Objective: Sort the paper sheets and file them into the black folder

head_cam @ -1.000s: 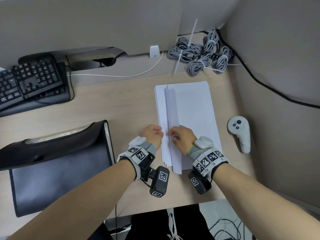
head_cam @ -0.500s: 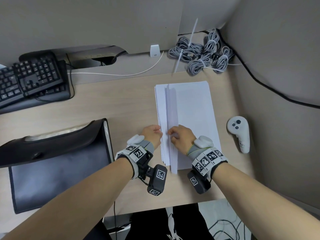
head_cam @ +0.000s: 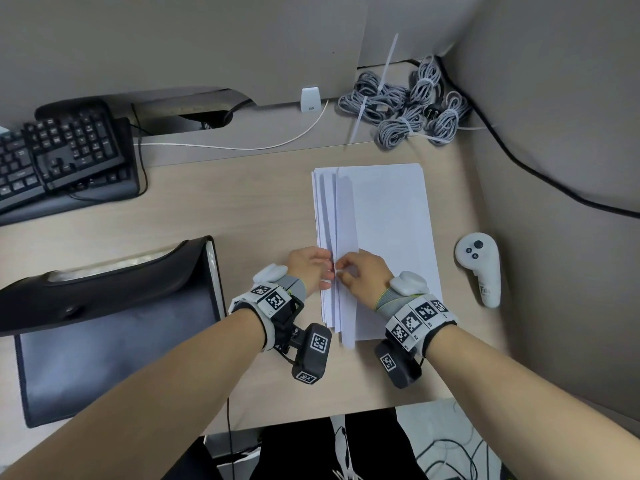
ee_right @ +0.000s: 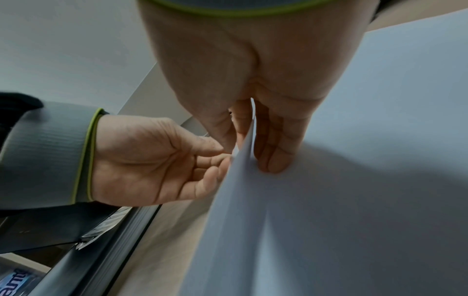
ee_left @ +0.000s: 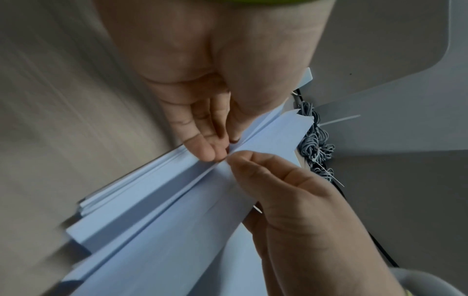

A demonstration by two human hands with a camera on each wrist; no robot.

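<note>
A stack of white paper sheets (head_cam: 391,237) lies lengthwise on the desk, right of centre. Along its left edge several sheets are lifted and fanned (ee_left: 177,200). My left hand (head_cam: 310,268) is at that edge, its thumb and fingertips (ee_left: 210,148) pinching the fanned sheets. My right hand (head_cam: 360,271) pinches one raised sheet (ee_right: 243,166) between thumb and fingers. The two hands almost touch. The black folder (head_cam: 104,334) lies at the left with its flap open, apart from both hands.
A black keyboard (head_cam: 62,157) sits at the back left. Bundled grey cables (head_cam: 405,105) fill the back right corner. A white controller (head_cam: 479,268) lies right of the stack, near the partition wall. The desk's front edge is just behind my wrists.
Both hands stayed at the stack's left edge and drew closer together. The near end of the raised sheet swung slightly left.
</note>
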